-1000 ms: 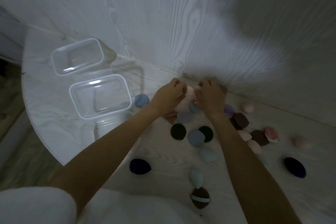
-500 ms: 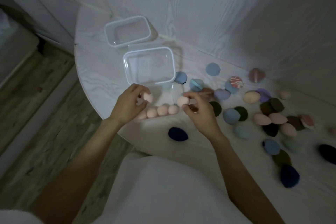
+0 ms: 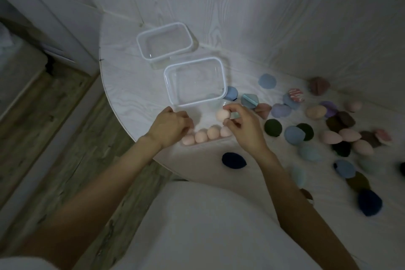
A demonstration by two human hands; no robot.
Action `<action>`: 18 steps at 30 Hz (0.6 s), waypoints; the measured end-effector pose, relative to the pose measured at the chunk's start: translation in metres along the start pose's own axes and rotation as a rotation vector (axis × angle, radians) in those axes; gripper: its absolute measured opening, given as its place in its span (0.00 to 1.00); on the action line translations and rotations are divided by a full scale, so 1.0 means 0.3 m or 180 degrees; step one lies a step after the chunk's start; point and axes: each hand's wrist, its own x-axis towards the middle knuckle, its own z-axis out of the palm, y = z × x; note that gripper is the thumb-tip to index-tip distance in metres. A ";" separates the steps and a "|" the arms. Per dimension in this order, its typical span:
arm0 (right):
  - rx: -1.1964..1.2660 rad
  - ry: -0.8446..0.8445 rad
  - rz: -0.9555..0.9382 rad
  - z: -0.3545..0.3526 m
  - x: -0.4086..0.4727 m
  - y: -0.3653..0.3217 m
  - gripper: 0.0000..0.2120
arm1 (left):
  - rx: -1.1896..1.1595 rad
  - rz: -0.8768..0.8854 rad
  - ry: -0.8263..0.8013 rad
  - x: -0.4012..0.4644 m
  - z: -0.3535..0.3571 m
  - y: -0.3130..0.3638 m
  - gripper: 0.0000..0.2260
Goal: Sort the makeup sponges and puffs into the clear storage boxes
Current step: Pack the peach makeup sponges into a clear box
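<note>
Two clear storage boxes stand open and hold nothing: the near box [image 3: 197,60] and the far box [image 3: 162,26]. In front of the near box, several small peach sponges [image 3: 206,135] lie in a row. My right hand [image 3: 243,126] pinches one more peach sponge [image 3: 221,114] just above the row's right end. At the left end my left hand [image 3: 168,126] curls its fingers over another peach sponge, of which only a sliver shows. Many sponges and puffs [image 3: 293,136] lie scattered to the right.
A navy sponge [image 3: 233,160] lies near the table's front edge. The white round table [image 3: 131,98] ends in a curved edge at the left, above a wooden floor [image 3: 54,138]. A wood-grain wall [image 3: 241,17] rises directly behind the boxes.
Both hands came from the pile by the wall to the front of the near box with peach sponges. The left hand has since dropped to the row; the right hand holds its sponge slightly higher.
</note>
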 end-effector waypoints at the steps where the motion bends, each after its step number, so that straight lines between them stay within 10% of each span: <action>1: -0.0006 -0.0006 0.0025 0.010 0.001 -0.001 0.13 | 0.0047 0.0012 0.0046 -0.007 0.003 0.004 0.05; 18: -0.2370 -0.0031 -0.0286 0.196 0.078 -0.085 0.14 | -0.0295 -0.0285 0.0532 -0.034 0.083 -0.018 0.02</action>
